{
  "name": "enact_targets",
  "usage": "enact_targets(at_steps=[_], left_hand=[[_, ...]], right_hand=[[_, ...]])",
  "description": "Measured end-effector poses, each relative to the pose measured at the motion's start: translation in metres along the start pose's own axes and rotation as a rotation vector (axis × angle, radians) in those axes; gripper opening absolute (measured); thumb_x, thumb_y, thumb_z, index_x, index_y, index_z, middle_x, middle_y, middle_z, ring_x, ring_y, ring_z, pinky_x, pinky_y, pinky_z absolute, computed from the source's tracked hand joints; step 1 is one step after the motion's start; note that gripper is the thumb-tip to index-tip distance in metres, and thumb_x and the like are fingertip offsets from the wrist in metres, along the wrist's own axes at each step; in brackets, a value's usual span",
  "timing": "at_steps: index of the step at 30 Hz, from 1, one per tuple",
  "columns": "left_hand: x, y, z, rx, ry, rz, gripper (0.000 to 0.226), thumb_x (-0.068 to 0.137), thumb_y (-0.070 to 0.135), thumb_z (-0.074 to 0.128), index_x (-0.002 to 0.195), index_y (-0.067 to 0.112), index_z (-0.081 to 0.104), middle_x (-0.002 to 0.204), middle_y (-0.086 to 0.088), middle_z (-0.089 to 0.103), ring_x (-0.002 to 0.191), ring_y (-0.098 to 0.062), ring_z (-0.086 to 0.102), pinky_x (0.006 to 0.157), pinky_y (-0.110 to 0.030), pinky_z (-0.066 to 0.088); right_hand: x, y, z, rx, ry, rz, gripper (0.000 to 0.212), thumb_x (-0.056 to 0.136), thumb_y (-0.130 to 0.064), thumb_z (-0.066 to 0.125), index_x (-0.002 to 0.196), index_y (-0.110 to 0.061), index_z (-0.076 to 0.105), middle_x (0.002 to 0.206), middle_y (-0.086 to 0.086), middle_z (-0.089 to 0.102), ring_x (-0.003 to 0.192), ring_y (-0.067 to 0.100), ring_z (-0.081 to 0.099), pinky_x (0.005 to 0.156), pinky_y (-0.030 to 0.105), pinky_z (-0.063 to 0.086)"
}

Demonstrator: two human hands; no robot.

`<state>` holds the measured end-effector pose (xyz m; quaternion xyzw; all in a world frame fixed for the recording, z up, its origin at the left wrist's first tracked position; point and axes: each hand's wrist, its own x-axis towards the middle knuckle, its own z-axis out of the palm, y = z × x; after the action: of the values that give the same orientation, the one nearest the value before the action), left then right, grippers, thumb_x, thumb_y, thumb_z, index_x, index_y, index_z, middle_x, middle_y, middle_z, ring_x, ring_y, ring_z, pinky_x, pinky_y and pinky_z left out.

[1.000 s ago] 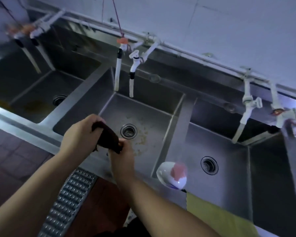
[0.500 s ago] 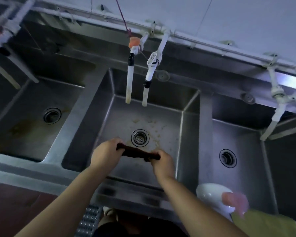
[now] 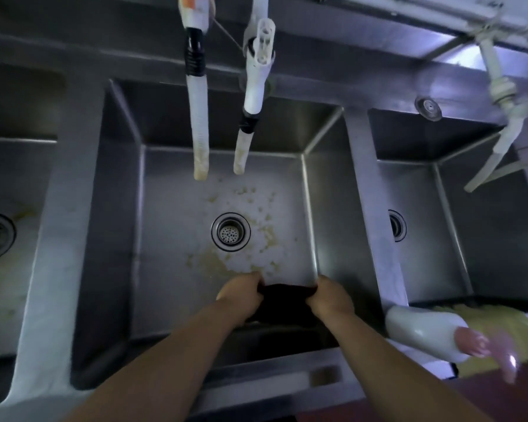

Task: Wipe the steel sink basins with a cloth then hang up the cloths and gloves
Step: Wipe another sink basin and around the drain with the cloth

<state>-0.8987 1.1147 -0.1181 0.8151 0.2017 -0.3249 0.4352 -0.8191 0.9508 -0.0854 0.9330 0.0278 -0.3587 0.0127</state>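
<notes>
A dark cloth (image 3: pixel 282 303) hangs spread between my two hands, low inside the middle steel basin (image 3: pixel 171 239) near its front wall. My left hand (image 3: pixel 241 289) grips the cloth's left corner and my right hand (image 3: pixel 329 296) grips the right corner. Yellowish residue (image 3: pixel 265 236) is scattered on the basin floor around the round drain (image 3: pixel 230 231). A yellow cloth (image 3: pixel 506 336) lies on the front rim at the right, beside the right basin (image 3: pixel 485 233).
Two white hoses (image 3: pixel 198 117) hang from the taps over the middle basin. A white bottle with a pink cap (image 3: pixel 427 333) lies on the front rim at the right. The left basin (image 3: pixel 9 208) shows its drain. More white tap fittings (image 3: pixel 500 95) stand at the upper right.
My view has come closer, over the middle basin. Both hands have moved down into the basin, and the twisted cloth now hangs spread open between them.
</notes>
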Motion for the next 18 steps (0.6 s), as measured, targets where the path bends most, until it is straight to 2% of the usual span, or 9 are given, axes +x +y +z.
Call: enact_targets(at_steps=[3, 5, 10, 11, 13, 15, 18], left_hand=[[0.019, -0.004, -0.003, -0.032, 0.046, -0.015, 0.044, 0.085, 0.013, 0.051, 0.128, 0.015, 0.044, 0.125, -0.014, 0.055, 0.108, -0.034, 0.056, 0.087, -0.038, 0.048], [0.028, -0.013, -0.009, -0.004, 0.084, -0.031, 0.051, 0.087, 0.015, 0.050, 0.136, 0.019, 0.037, 0.132, -0.014, 0.049, 0.111, -0.036, 0.055, 0.088, -0.040, 0.046], [0.040, -0.046, -0.018, 0.163, 0.131, -0.049, 0.058, 0.088, 0.018, 0.053, 0.143, 0.021, 0.033, 0.139, -0.010, 0.044, 0.123, -0.030, 0.046, 0.097, -0.034, 0.039], [0.043, -0.052, -0.018, 0.236, 0.141, -0.043, 0.059, 0.088, 0.018, 0.052, 0.143, 0.021, 0.032, 0.140, -0.008, 0.043, 0.124, -0.028, 0.045, 0.099, -0.033, 0.038], [0.048, -0.065, -0.016, 0.398, 0.163, -0.020, 0.062, 0.088, 0.019, 0.050, 0.146, 0.024, 0.027, 0.144, -0.003, 0.038, 0.127, -0.025, 0.041, 0.102, -0.033, 0.036], [0.054, -0.076, -0.014, 0.545, 0.206, -0.004, 0.063, 0.089, 0.021, 0.050, 0.146, 0.025, 0.024, 0.148, -0.001, 0.031, 0.132, -0.022, 0.034, 0.106, -0.034, 0.030], [0.063, -0.092, -0.013, 0.663, 0.194, -0.084, 0.070, 0.087, 0.025, 0.054, 0.146, 0.020, 0.018, 0.155, -0.006, 0.013, 0.142, -0.025, 0.015, 0.113, -0.041, 0.019]], right_hand=[[0.017, -0.002, 0.003, 0.090, 0.200, 0.050, 0.040, 0.088, -0.022, 0.061, 0.123, -0.009, 0.049, 0.124, 0.014, 0.052, 0.116, 0.032, 0.051, 0.090, 0.037, 0.045], [0.030, -0.005, 0.010, 0.185, 0.222, 0.063, 0.044, 0.089, -0.023, 0.061, 0.126, -0.005, 0.048, 0.128, 0.016, 0.049, 0.119, 0.033, 0.048, 0.094, 0.037, 0.043], [0.071, -0.025, 0.051, 0.306, -0.144, 0.153, 0.047, 0.093, -0.027, 0.053, 0.131, 0.001, 0.047, 0.133, 0.020, 0.052, 0.121, 0.032, 0.051, 0.098, 0.031, 0.042], [0.079, -0.031, 0.062, 0.312, -0.182, 0.177, 0.055, 0.094, -0.030, 0.051, 0.137, 0.003, 0.040, 0.140, 0.021, 0.044, 0.127, 0.032, 0.045, 0.103, 0.031, 0.038], [0.094, -0.042, 0.083, 0.355, -0.236, 0.223, 0.074, 0.097, -0.037, 0.045, 0.148, 0.003, 0.010, 0.156, 0.020, 0.011, 0.143, 0.032, 0.019, 0.114, 0.034, 0.019], [0.107, -0.053, 0.103, 0.375, -0.250, 0.263, 0.084, 0.098, -0.045, 0.038, 0.147, 0.000, -0.012, 0.157, 0.018, -0.016, 0.145, 0.033, -0.006, 0.117, 0.037, 0.001], [0.125, -0.064, 0.124, 0.341, -0.126, 0.300, 0.090, 0.096, -0.053, 0.034, 0.145, 0.001, -0.019, 0.154, 0.021, -0.023, 0.143, 0.036, -0.018, 0.116, 0.040, -0.009]])
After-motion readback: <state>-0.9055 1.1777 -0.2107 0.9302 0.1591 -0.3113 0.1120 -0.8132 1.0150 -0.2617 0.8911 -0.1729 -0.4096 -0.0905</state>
